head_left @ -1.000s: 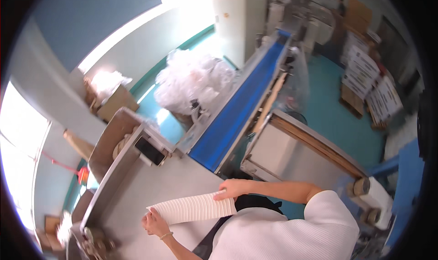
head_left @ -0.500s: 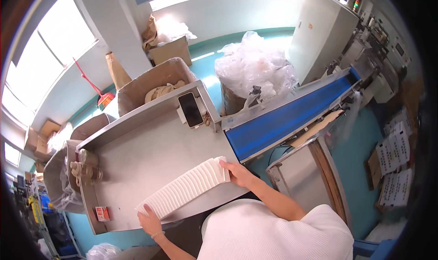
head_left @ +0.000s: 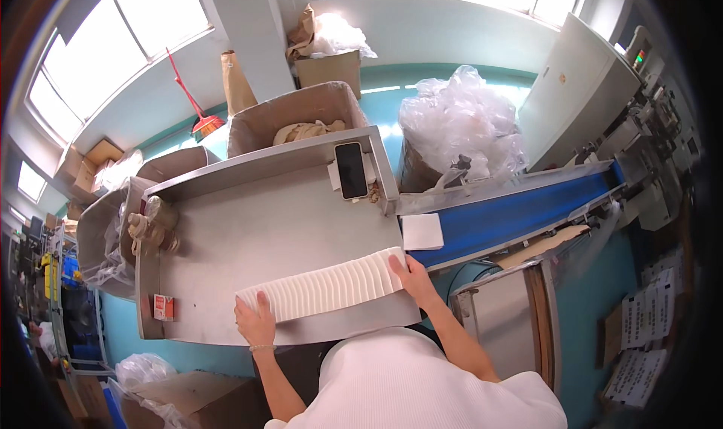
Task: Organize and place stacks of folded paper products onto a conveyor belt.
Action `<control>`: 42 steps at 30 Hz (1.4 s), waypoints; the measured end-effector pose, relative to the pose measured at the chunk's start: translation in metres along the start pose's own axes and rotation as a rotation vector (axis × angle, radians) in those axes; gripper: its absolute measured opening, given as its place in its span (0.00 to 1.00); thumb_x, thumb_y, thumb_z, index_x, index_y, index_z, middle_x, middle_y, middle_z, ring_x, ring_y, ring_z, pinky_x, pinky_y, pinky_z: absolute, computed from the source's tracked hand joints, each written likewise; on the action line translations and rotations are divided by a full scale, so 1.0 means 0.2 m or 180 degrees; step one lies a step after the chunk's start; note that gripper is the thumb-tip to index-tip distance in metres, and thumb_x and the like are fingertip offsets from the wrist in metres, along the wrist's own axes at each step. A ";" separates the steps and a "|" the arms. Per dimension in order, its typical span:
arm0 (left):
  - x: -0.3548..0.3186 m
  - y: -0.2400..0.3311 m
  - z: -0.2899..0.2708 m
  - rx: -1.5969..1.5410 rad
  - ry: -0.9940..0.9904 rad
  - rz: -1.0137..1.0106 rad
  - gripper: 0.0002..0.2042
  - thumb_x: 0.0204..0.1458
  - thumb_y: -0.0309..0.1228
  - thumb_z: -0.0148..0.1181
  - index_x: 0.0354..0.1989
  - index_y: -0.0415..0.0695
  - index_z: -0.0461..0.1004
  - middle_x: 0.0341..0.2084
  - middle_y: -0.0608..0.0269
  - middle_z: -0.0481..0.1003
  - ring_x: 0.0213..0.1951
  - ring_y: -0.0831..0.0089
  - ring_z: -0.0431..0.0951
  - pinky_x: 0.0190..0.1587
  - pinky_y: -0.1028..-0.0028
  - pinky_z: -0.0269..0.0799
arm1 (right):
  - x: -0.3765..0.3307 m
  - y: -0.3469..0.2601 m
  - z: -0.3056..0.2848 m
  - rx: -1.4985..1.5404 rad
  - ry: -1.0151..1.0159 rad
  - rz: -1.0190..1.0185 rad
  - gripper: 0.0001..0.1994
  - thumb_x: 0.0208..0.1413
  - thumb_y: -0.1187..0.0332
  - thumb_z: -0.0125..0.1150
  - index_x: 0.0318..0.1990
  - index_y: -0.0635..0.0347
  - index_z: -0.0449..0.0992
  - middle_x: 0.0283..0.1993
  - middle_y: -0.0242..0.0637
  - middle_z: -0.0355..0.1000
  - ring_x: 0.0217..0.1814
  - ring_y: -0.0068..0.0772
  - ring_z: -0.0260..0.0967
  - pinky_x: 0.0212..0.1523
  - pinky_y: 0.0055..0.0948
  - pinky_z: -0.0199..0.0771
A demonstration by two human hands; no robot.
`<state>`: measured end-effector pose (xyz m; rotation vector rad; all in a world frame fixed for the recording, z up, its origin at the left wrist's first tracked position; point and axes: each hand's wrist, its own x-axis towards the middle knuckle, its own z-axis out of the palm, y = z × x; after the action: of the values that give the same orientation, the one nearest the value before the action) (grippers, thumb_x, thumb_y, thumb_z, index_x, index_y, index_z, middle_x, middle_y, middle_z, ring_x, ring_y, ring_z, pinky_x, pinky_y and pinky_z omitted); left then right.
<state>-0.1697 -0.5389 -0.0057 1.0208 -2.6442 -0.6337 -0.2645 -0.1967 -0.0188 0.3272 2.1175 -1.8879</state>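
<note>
A long row of white folded paper napkins (head_left: 324, 287), fanned in overlapping layers, lies along the near edge of the metal table (head_left: 248, 225). My left hand (head_left: 256, 320) is closed round its left end, thumb on the near side. At the right end, my right hand (head_left: 411, 275) grips the row with the thumb on top and the other fingers partly hidden. Just beyond my right hand, a flat white napkin stack (head_left: 422, 232) rests at the near end of the blue conveyor belt (head_left: 520, 209).
A phone (head_left: 351, 171) lies at the table's far right corner. A bottle-like container (head_left: 154, 229) and a small red-and-white box (head_left: 163, 308) stand at the left side. Behind the raised rim are a cardboard bin (head_left: 294, 116) and a heap of clear plastic bags (head_left: 459, 120).
A flat white napkin stack has come into sight at the belt's near end. The view has shifted, and the row lies more level, with both hands still at its ends.
</note>
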 end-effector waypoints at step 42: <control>0.02 0.19 0.09 0.0303 0.0479 0.0021 0.48 0.51 0.62 0.51 0.67 0.31 0.51 0.51 0.47 0.69 0.47 0.55 0.71 0.48 0.57 0.60 | 0.02 0.09 0.00 0.1742 -0.0576 0.1068 0.20 0.64 0.58 0.53 0.57 0.59 0.69 0.53 0.38 0.73 0.48 0.33 0.72 0.44 0.33 0.71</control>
<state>-0.2013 -0.5112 -0.0043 1.0414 -2.5657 -0.4154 -0.2615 -0.1941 -0.0364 0.5589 1.3060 -2.1537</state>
